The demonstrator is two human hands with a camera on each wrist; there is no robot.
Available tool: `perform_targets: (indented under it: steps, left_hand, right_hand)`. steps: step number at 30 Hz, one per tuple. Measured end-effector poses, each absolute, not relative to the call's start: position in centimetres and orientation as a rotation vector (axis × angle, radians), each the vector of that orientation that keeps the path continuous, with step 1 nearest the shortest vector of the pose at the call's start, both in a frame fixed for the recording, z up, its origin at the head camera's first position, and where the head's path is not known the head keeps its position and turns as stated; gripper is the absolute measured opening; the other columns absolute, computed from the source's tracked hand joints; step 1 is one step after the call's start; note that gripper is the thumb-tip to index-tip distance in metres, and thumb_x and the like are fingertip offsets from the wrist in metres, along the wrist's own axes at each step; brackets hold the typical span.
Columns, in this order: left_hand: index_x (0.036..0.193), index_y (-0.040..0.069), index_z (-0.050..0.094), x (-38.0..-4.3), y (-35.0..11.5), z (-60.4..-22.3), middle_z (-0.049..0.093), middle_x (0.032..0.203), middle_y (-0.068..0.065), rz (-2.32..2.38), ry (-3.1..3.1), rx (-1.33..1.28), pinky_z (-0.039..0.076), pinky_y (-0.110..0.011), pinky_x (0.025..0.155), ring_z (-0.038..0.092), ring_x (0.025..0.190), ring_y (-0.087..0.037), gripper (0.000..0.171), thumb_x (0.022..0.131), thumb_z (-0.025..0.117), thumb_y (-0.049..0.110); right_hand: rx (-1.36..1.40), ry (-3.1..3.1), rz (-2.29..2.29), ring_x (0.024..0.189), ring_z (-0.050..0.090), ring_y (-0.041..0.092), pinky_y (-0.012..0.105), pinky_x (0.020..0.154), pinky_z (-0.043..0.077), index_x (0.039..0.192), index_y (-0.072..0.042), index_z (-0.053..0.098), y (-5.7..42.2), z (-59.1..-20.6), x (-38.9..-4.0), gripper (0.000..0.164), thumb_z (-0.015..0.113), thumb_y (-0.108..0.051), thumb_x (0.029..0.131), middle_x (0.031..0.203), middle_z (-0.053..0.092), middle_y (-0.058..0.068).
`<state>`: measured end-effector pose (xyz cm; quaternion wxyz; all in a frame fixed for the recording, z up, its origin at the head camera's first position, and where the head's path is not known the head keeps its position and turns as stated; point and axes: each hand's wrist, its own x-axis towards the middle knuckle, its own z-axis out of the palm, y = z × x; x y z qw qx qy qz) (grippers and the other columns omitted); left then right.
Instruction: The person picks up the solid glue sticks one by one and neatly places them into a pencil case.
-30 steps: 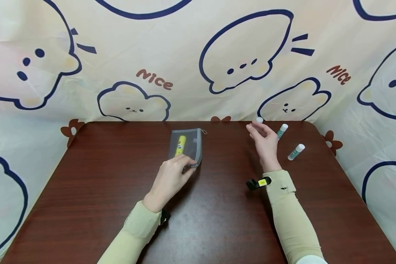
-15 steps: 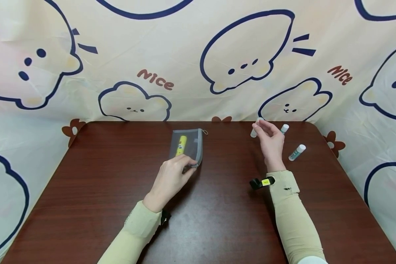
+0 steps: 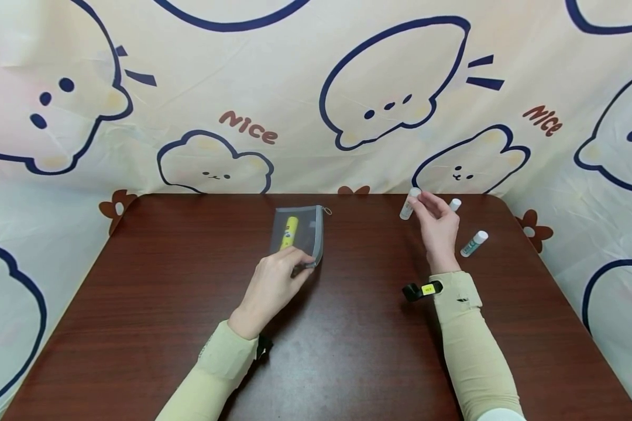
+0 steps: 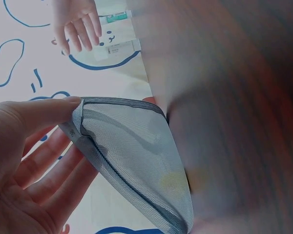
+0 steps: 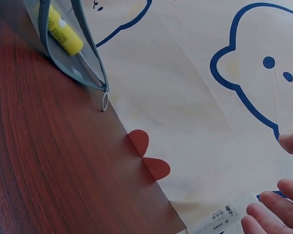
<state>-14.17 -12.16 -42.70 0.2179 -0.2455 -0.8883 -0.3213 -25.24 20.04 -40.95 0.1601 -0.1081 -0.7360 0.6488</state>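
Note:
A grey mesh zip pouch stands near the far side of the table with a yellow glue stick inside. My left hand pinches the near corner of its zipped edge between thumb and fingers, and in the left wrist view the mouth gapes. Further right, a white glue stick stands upright by the table's back edge. Beside it is my right hand, thumb and fingers apart with nothing between them in the right wrist view. Whether the fingertips touch that stick I cannot tell.
Behind the right hand a second glue stick shows only its white cap. Another, with a green label, stands to the right. A patterned cloth hangs along the table's back edge. Dark brown tabletop spreads in front.
My right hand has shifted right, uncovering the white glue stick at the back edge and covering more of the one behind it. My left hand and the pouch have stayed put.

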Motion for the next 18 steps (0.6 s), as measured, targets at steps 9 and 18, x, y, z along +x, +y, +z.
perform_targets:
  steps: [9, 18]
  left_hand:
    - [0.095, 0.012, 0.077, -14.2, -12.08, -42.7, 0.072, 0.092, 0.001, -0.89, -2.458, -0.69, 0.053, -0.029, 0.062, 0.066, 0.074, -0.012, 0.017, 0.083, 0.085, 0.003]
    - [0.095, 0.012, 0.077, -14.14, -12.01, -42.71, 0.072, 0.092, 0.001, -0.881, -2.47, -0.683, 0.054, -0.03, 0.063, 0.068, 0.075, -0.013, 0.017, 0.083, 0.085, 0.003]
  right_hand:
    - [-0.35, -2.141, 1.849, 0.121, 0.058, 0.017, 0.033, 0.102, 0.045, 0.138, -0.012, 0.065, 20.69, -41.26, -25.32, 0.052, 0.077, -0.035, 0.093, 0.133, 0.065, 0.006]
    - [-0.399, -2.191, 1.826, 0.125, 0.057, 0.018, 0.034, 0.103, 0.045, 0.14, -0.013, 0.064, 21.04, -41.77, -25.86, 0.057, 0.078, -0.039, 0.091, 0.137, 0.063, 0.006]
